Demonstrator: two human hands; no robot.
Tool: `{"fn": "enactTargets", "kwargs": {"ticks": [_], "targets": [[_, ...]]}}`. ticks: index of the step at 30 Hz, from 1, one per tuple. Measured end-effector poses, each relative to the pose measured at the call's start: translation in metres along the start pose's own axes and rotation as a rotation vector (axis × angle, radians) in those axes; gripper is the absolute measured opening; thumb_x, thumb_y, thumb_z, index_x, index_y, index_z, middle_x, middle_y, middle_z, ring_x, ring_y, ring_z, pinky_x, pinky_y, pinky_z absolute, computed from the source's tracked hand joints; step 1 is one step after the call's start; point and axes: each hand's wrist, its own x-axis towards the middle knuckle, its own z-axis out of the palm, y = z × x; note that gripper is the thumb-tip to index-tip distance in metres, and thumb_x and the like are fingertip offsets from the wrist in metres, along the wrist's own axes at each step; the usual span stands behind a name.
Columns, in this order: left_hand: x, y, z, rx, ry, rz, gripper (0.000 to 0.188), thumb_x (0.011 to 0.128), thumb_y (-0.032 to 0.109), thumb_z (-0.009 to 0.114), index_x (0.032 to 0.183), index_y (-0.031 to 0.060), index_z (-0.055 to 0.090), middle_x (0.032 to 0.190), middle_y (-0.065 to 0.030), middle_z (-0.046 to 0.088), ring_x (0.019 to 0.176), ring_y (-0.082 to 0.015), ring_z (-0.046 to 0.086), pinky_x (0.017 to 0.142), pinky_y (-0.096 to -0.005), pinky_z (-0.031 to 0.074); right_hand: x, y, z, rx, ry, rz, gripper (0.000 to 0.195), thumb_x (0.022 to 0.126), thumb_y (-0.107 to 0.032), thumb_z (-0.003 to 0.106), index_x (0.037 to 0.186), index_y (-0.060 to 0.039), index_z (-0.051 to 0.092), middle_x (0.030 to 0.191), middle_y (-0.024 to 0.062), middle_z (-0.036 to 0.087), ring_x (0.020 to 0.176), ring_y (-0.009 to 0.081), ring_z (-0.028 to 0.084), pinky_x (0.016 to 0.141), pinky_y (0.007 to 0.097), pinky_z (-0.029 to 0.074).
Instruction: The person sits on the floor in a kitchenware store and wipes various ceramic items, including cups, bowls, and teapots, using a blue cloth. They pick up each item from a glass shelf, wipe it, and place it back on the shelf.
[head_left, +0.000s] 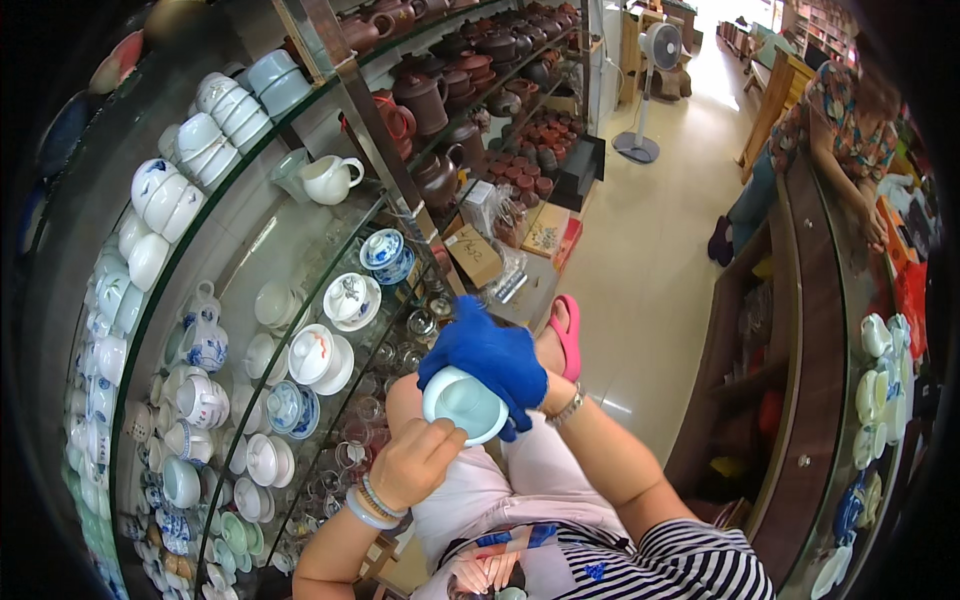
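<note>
A pale celadon porcelain cup (461, 403) is held over my lap, its mouth facing up toward me. My left hand (421, 459) pinches the cup's near rim between thumb and fingers. A blue cloth (480, 349) covers most of my right hand (551, 390), which presses it around the cup's far and right side. The fingers under the cloth are hidden. To the left, lidded gaiwans on saucers, one with a red mark (311, 354), line a glass shelf.
Stacked white bowls (166, 199) stand along the upper glass shelf (247, 142). Brown clay teapots (420, 97) fill the rack ahead. A pedestal fan (661, 49) stands in the aisle. At right, a person (840, 127) leans on a glass-topped counter (821, 247) bearing more teaware.
</note>
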Motion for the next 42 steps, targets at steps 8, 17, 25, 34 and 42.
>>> {"fn": "enactTargets", "kwargs": {"ticks": [8,17,25,34,42], "targets": [[0.001,-0.023,-0.01,-0.101,-0.147,0.179,0.028,0.075,0.007,0.064,0.102,0.0045,0.064,0.115,-0.0081,0.059,0.09,-0.0256,0.059,0.08,-0.0347,0.053,-0.003,0.077,0.045,1.217,-0.535,0.097,0.042,0.105,-0.018,0.044,0.144,-0.0019,0.044,0.144,0.0121,0.051,0.131,0.0195,0.05,0.11,0.0322,0.04],[0.014,0.009,0.006,-0.051,0.095,-0.338,0.043,0.07,-0.001,0.071,0.113,0.0039,0.068,0.128,-0.0138,0.06,0.097,-0.0281,0.057,0.087,-0.0401,0.047,-0.024,0.08,0.083,1.055,0.204,0.041,0.04,0.102,-0.014,0.05,0.141,-0.006,0.043,0.134,0.013,0.057,0.122,0.0225,0.057,0.104,0.035,0.047],[0.034,0.03,0.038,-0.295,0.311,-0.566,0.025,0.079,0.003,0.071,0.102,-0.0034,0.065,0.094,-0.016,0.061,0.078,-0.0325,0.06,0.072,-0.0409,0.049,-0.036,0.047,0.085,0.156,0.649,-0.019,0.045,0.093,-0.018,0.064,0.134,-0.004,0.052,0.129,0.0149,0.058,0.119,0.0309,0.056,0.102,0.0382,0.045],[0.041,0.023,0.023,-0.146,0.246,-0.348,0.02,0.07,-0.003,0.07,0.089,0.0041,0.072,0.086,-0.0073,0.06,0.079,-0.0294,0.056,0.07,-0.0391,0.046,-0.021,-0.001,0.025,-0.362,0.63,-0.271,0.024,0.077,-0.024,0.067,0.088,-0.0031,0.063,0.113,0.0195,0.065,0.098,0.036,0.063,0.079,0.041,0.051],[0.034,-0.005,0.012,-0.038,-0.085,0.012,0.027,0.077,0.006,0.065,0.103,0.0071,0.068,0.094,-0.0039,0.058,0.083,-0.024,0.054,0.075,-0.0354,0.048,-0.013,0.052,-0.007,-0.293,0.116,-0.438,0.019,0.093,-0.022,0.057,0.102,-0.0096,0.068,0.114,0.0079,0.067,0.091,0.0289,0.06,0.077,0.0361,0.048]]}}
